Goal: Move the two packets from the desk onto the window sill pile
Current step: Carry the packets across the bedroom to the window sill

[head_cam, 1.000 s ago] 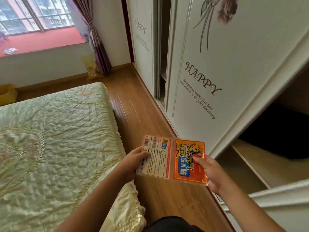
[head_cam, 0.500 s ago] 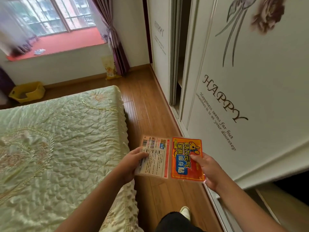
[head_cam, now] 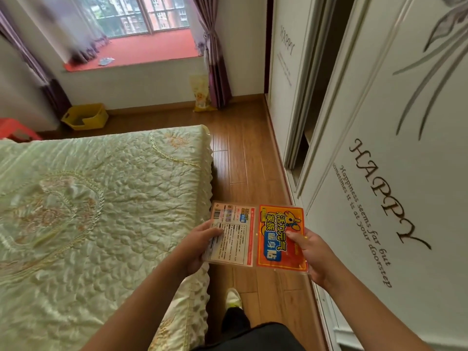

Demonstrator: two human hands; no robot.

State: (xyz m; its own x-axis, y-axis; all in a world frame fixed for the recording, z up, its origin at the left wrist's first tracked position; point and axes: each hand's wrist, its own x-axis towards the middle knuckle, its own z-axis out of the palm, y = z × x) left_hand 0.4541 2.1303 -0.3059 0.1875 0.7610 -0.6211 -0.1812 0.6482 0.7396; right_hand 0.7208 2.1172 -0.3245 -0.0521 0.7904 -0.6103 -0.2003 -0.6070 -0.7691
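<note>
Orange packet [head_cam: 281, 236] is pinched in the right hand [head_cam: 312, 257], thumb on its printed front at the lower right, fingers hidden behind; most of the packet sticks out toward 11 o'clock from the grip. White packet [head_cam: 231, 236], barcode and text side up, is pinched in the left hand [head_cam: 196, 245], thumb laid on its left edge, fingers underneath; the packet extends toward 2 o'clock from that hand. Both hands are closed on their packets, not wide. The two packets are held side by side at chest level, inner edges touching or slightly overlapped, which one cannot be told. They are held in the air over the wood floor [head_cam: 243, 153], between the bed [head_cam: 101, 198] at 9 o'clock and the wardrobe [head_cam: 379, 160] at 3 o'clock.

Red sill [head_cam: 152, 50] is seen far off at 11 o'clock, under the window [head_cam: 141, 13]. A small pale pile [head_cam: 105, 61] is lying on the sill near its left end, blurred, contents not readable. Packets are well apart from it. Purple curtain [head_cam: 215, 59] hangs at the sill's right end. A yellow bin [head_cam: 86, 116] is on the floor below the sill. One shoe [head_cam: 233, 298] is visible at 6 o'clock below the packets.
</note>
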